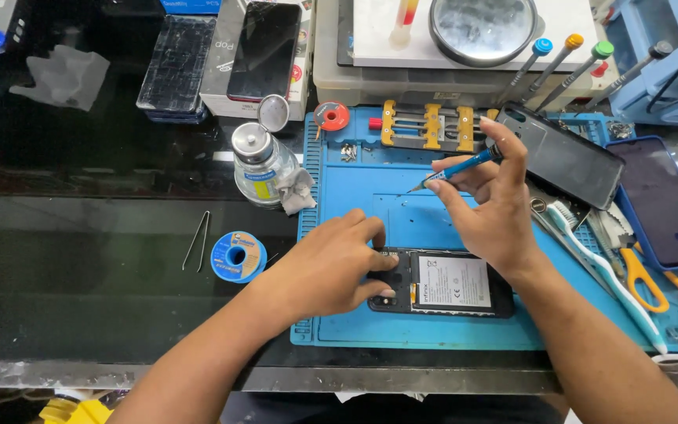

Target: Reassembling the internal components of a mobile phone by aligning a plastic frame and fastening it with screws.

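An opened phone (449,283) is laid flat on the blue work mat (355,196), its long axis running left to right, parallel to the mat's near edge.

Its left end is pressed down by the fingertips of the left hand (339,267), nothing being clasped. A blue-handled screwdriver (457,168) is pinched in the right hand (488,208) above the phone, tilted, its tip pointed down and to the left. A solder spool (237,256) and tweezers (196,240) are seen left of the mat.
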